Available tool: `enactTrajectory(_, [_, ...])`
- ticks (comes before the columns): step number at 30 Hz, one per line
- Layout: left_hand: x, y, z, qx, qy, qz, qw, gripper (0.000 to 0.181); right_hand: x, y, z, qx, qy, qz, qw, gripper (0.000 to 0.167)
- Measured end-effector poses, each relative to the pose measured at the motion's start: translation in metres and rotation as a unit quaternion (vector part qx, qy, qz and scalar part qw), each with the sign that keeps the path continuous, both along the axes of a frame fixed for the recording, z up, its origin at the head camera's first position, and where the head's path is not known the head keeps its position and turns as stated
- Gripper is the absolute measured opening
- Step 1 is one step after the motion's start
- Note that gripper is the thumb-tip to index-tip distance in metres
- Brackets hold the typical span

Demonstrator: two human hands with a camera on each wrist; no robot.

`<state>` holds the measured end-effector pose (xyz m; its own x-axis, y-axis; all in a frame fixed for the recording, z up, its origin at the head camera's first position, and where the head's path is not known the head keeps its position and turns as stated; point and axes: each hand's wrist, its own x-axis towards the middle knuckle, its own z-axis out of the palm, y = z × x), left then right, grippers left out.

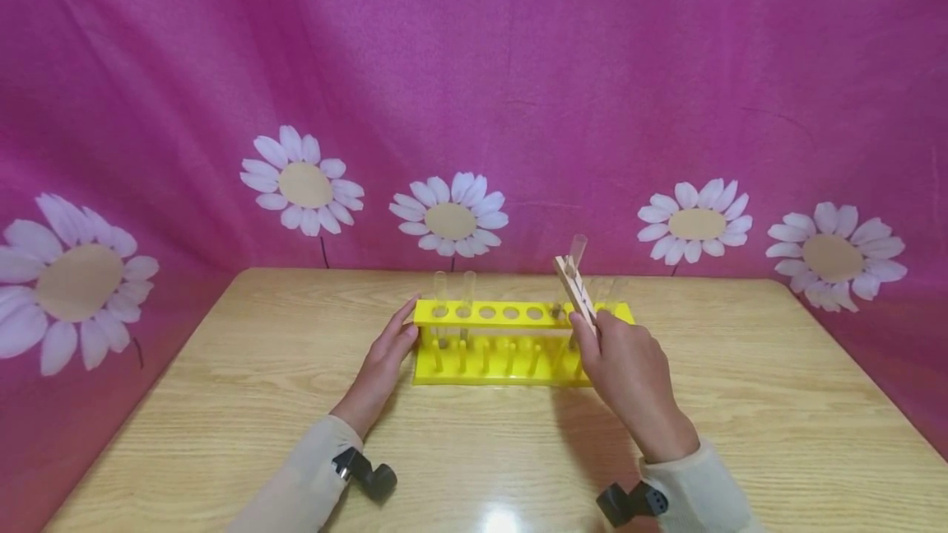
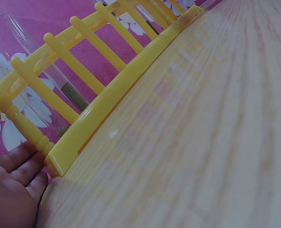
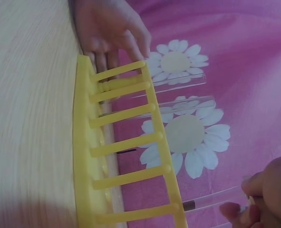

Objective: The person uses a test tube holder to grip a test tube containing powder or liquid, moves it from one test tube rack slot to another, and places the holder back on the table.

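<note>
A yellow test tube rack (image 1: 511, 378) stands on the table, with two glass tubes (image 1: 469, 290) in its left holes and more at its right end. My left hand (image 1: 379, 373) rests against the rack's left end, fingers fairly straight, seen also as a hand (image 2: 14, 187) in the left wrist view. My right hand (image 1: 633, 373) pinches a wooden clothespin-like clamp (image 1: 576, 290), which grips a glass tube (image 1: 578, 248) slantwise above the rack's right part. In the right wrist view that tube (image 3: 216, 197) has dark matter at its lower end, beside the rack's upper bar (image 3: 165, 152).
The wooden table (image 1: 459, 451) extends around the rack. Behind and beside it hangs a pink cloth (image 1: 563, 89) printed with large white daisies. Wrist cameras (image 1: 370, 475) are strapped over both light sleeves.
</note>
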<state>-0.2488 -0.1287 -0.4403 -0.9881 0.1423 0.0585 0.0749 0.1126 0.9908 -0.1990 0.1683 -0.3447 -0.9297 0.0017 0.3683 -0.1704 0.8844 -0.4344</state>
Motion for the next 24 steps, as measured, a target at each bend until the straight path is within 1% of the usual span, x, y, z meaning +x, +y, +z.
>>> enactTrajectory(12, [-0.0007,0.0004,0.0004,0.001,-0.006,0.004,1.0000,0.048,0.0047,-0.0033,0.0066,-0.012,0.007,0.006,0.9999,0.034])
enactTrajectory(18, [-0.0018,0.0001,-0.0008,0.004,0.001,0.004,1.0000,0.050,0.0049,-0.0048,0.0070,-0.009,0.012,0.008,0.9999,0.034])
enactTrajectory(24, [-0.0014,0.0002,-0.0011,0.004,-0.002,0.006,1.0000,0.048,0.0064,-0.0073,0.0067,-0.012,0.002,0.009,0.9999,0.032])
